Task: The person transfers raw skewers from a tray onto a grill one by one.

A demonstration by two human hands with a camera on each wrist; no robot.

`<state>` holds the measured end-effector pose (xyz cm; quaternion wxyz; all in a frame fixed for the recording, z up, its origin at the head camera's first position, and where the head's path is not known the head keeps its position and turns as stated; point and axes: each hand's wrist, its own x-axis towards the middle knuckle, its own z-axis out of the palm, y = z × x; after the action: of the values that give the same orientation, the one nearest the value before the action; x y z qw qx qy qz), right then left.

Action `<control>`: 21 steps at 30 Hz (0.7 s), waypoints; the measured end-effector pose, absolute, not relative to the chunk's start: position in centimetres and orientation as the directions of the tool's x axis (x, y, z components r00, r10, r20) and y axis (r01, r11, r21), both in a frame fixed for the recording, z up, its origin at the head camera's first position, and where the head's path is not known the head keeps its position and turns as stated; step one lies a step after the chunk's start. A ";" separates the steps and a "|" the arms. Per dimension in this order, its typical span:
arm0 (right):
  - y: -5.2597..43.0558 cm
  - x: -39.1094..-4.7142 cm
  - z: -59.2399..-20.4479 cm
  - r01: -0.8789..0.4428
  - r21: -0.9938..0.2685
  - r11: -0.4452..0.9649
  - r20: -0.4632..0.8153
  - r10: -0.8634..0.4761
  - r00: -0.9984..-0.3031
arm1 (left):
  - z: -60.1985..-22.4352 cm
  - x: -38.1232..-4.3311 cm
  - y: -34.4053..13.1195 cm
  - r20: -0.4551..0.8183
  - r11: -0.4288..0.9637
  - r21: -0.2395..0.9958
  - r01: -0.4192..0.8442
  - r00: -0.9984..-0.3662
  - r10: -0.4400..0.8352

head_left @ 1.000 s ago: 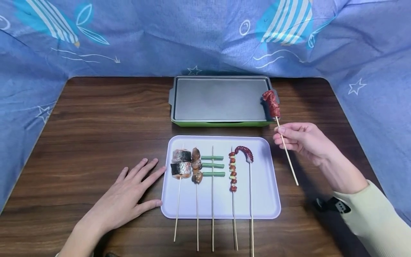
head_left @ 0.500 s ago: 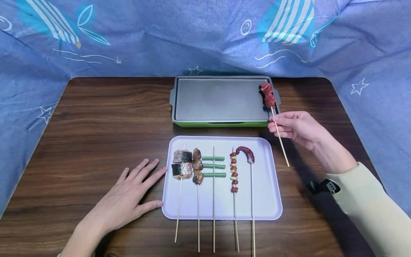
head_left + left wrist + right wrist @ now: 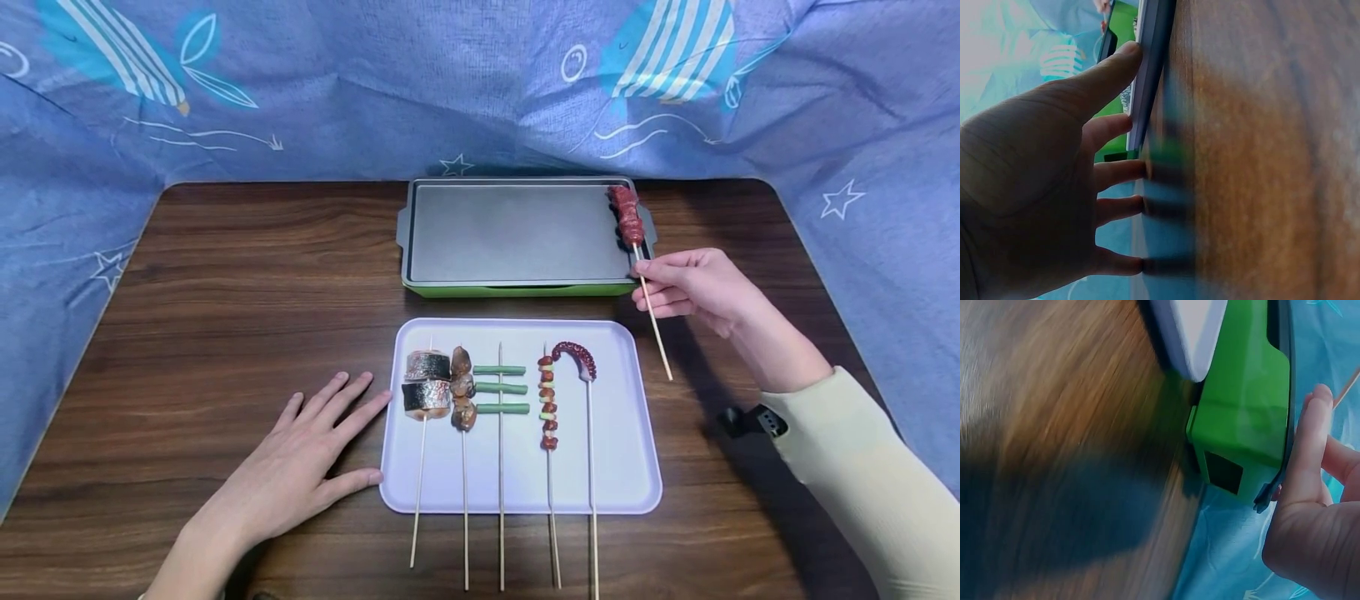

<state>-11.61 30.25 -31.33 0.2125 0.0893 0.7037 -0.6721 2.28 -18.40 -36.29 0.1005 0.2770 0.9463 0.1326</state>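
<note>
My right hand point(image 3: 693, 287) pinches the stick of a red meat skewer point(image 3: 627, 215) between thumb and fingers. The meat lies over the right end of the dark grill plate point(image 3: 517, 233); whether it touches the surface I cannot tell. Beside the white tray point(image 3: 618, 467), my left hand point(image 3: 292, 467) rests with spread fingers, thumb and index tip at the tray's left edge. On the tray lie a fish-like skewer point(image 3: 426, 396), a brown chunk skewer point(image 3: 462, 412), a green stalk skewer point(image 3: 501, 388), a red and green piece skewer point(image 3: 548, 404) and a curled tentacle skewer point(image 3: 576, 354).
The grill's green base point(image 3: 1241, 400) stands behind the tray on the wooden table point(image 3: 247, 275). A blue curtain point(image 3: 480, 83) with fish prints hangs along the back. The skewers' sticks overhang the tray's front edge.
My right hand has moved away from me and slightly left, carrying the red meat skewer from the grill's right edge further over the plate. The left hand stays in place.
</note>
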 end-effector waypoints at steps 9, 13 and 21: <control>29.8 -11.9 -31.6 0.320 -0.894 0.312 -0.344 -0.024 -0.939 | -36.4 2.3 -18.4 -0.112 0.811 0.302 0.501 -0.826 0.552; 29.6 -11.7 -31.6 0.289 -0.889 0.355 -0.310 -0.003 -0.951 | -36.4 2.3 -18.4 -0.112 0.811 0.301 0.502 -0.826 0.553; 28.9 -11.2 -31.5 0.227 -0.862 0.452 -0.246 0.017 -0.969 | -36.4 2.3 -18.4 -0.115 0.813 0.298 0.500 -0.827 0.551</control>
<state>-11.19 28.86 -31.50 0.1011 0.0722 0.8462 -0.5182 2.30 -18.43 -36.45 0.0983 0.2776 0.9470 0.1287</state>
